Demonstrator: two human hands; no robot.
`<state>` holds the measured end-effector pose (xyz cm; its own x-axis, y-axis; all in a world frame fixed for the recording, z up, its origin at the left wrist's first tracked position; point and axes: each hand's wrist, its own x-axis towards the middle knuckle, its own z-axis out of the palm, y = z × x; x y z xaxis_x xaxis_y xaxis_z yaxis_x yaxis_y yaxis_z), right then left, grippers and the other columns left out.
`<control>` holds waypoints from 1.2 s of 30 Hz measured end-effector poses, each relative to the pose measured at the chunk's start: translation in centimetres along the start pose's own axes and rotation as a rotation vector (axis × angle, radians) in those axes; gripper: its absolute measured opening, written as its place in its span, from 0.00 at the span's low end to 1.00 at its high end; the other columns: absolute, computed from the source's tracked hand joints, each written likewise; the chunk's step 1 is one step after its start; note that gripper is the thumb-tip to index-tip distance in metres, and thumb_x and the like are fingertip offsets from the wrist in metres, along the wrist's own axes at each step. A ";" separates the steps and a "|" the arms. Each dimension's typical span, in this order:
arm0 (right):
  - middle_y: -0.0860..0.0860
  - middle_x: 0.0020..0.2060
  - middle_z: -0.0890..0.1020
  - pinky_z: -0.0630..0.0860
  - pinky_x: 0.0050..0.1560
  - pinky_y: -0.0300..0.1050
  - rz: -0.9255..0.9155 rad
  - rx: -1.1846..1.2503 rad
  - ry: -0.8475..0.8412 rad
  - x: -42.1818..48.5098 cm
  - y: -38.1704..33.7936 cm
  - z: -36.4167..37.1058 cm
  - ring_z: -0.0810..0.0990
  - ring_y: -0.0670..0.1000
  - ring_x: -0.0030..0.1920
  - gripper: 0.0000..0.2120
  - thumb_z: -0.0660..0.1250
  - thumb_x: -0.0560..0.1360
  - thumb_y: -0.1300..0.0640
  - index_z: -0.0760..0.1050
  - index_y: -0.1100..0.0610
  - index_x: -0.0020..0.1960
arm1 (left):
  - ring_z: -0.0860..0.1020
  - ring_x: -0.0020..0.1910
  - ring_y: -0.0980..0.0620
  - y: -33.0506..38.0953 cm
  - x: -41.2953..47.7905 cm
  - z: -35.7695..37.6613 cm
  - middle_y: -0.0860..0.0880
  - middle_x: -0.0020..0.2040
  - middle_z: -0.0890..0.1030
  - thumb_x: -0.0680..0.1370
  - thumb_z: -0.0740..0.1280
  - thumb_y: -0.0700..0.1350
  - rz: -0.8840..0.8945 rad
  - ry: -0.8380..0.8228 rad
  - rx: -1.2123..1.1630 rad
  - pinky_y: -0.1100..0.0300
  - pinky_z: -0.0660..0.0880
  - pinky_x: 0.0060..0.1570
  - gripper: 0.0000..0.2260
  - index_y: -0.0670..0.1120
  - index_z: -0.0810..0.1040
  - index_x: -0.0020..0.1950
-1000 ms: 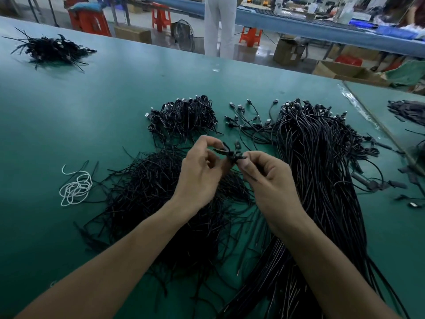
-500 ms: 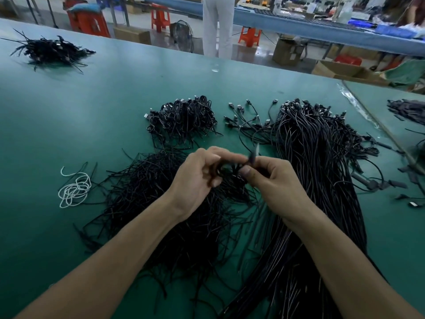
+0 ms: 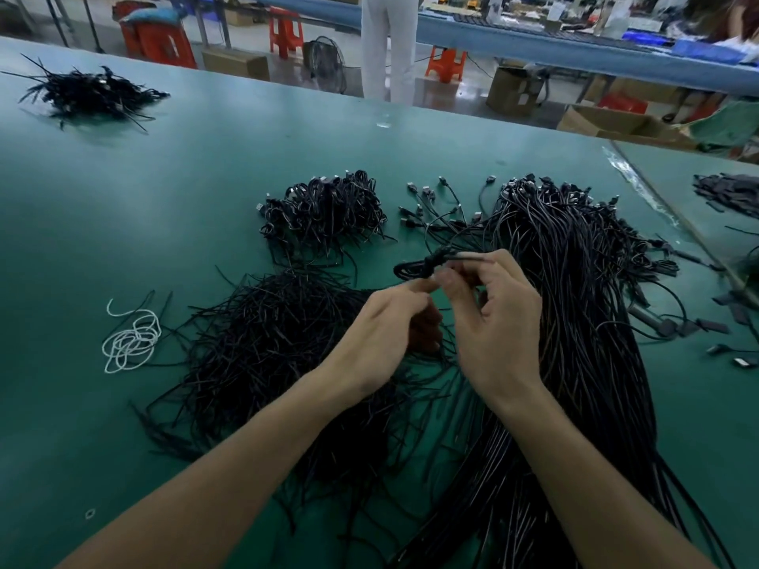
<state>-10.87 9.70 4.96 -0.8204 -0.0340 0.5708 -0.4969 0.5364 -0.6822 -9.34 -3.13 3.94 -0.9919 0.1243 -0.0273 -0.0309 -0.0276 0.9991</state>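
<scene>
Black cable coil [image 3: 412,269] — cinched midway — pinched between fingers [image 3: 503,262] of left hand [image 3: 386,334] and right hand [image 3: 499,326].

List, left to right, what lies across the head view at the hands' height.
White cord, pile of black ties, left hand, right hand pinching a coiled cable, long black cables, loose connectors.

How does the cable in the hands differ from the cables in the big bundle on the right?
The cable is wound into a small coil; those in the bundle lie stretched out at full length. The cable is one piece, held above the table between the left hand and the right hand; the bundle is many pieces lying on it. Both are thin and black.
</scene>
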 end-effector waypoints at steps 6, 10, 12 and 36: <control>0.44 0.40 0.77 0.71 0.43 0.30 0.030 0.162 -0.265 -0.2 -0.2 -0.2 0.76 0.42 0.42 0.12 0.69 0.77 0.63 0.76 0.47 0.42 | 0.77 0.36 0.50 1.0 0.4 -0.6 0.45 0.41 0.81 0.81 0.50 0.66 -0.203 -0.044 -0.416 0.59 0.75 0.35 0.33 0.39 0.82 0.52; 0.45 0.37 0.80 0.75 0.40 0.36 0.131 0.259 -0.499 -0.2 -0.1 -0.5 0.78 0.43 0.38 0.07 0.68 0.78 0.61 0.80 0.54 0.42 | 0.84 0.53 0.52 0.7 0.7 -1.2 0.45 0.54 0.85 0.77 0.51 0.69 -0.166 -0.055 -0.352 0.60 0.77 0.52 0.33 0.47 0.84 0.59; 0.44 0.34 0.80 0.75 0.38 0.39 0.219 0.304 -0.499 0.1 0.3 -0.6 0.76 0.44 0.35 0.07 0.68 0.79 0.59 0.80 0.53 0.42 | 0.81 0.60 0.51 0.8 0.6 -1.5 0.42 0.58 0.83 0.74 0.50 0.71 -0.075 -0.093 -0.386 0.61 0.77 0.54 0.34 0.51 0.84 0.60; 0.47 0.43 0.76 0.75 0.45 0.45 -0.203 -0.131 -0.152 0.0 0.8 0.0 0.76 0.49 0.43 0.03 0.69 0.78 0.59 0.82 0.58 0.48 | 0.83 0.33 0.45 0.8 0.6 -1.3 0.41 0.36 0.83 0.83 0.55 0.52 -0.321 0.011 -0.473 0.58 0.79 0.32 0.19 0.37 0.76 0.54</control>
<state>-11.29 10.16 4.45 -0.7455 -0.2726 0.6082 -0.6229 0.6096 -0.4903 -10.15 -4.37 4.66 -0.9247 0.1893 -0.3303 -0.3805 -0.4312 0.8181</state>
